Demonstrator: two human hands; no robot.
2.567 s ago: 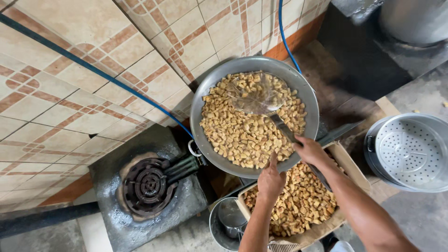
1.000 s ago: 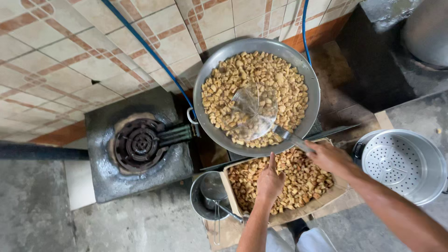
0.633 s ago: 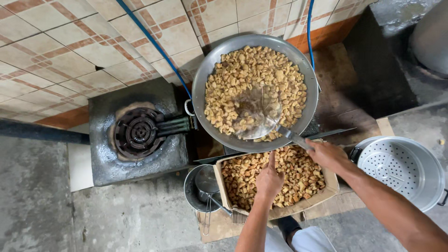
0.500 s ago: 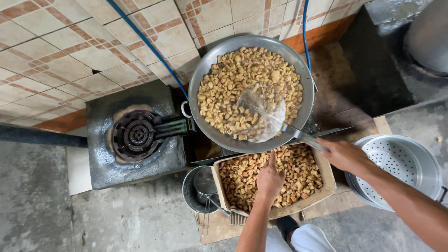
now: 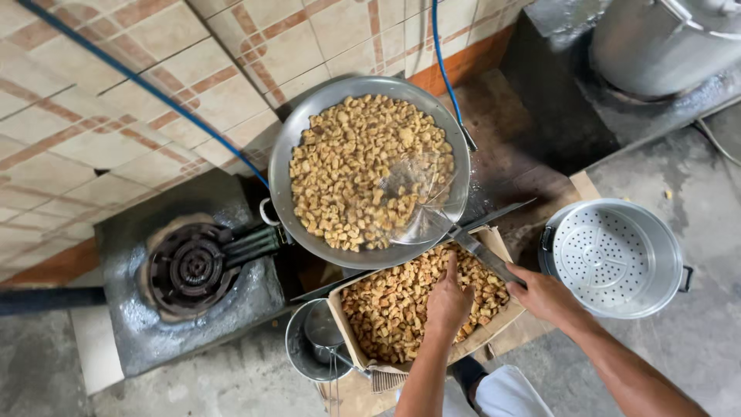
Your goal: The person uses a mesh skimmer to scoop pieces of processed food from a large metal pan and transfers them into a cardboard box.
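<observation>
A: Wok (image 5: 309, 131) sits right of the gas burner (image 5: 193, 266), fried pieces (image 5: 347, 170) inside it.

B: Cardboard box (image 5: 340, 320) just below it, small pot (image 5: 301, 359) at its left, perforated steamer (image 5: 610, 259) off right.

Soft, even daylight fills the scene, bright enough to show the tiled wall (image 5: 154, 85) and the fried pieces clearly, with only faint shadows under the wide metal pan (image 5: 370, 170) and around the black burner (image 5: 189, 266). Mild glare sits on the pan's rim, on the perforated steamer pot (image 5: 614, 259) and on the big steel vessel (image 5: 664, 38) at the top right corner. The mesh skimmer (image 5: 417, 201) is smeared by motion blur, the rest is fairly sharp, and straight lines bend slightly toward the frame's edges.
</observation>
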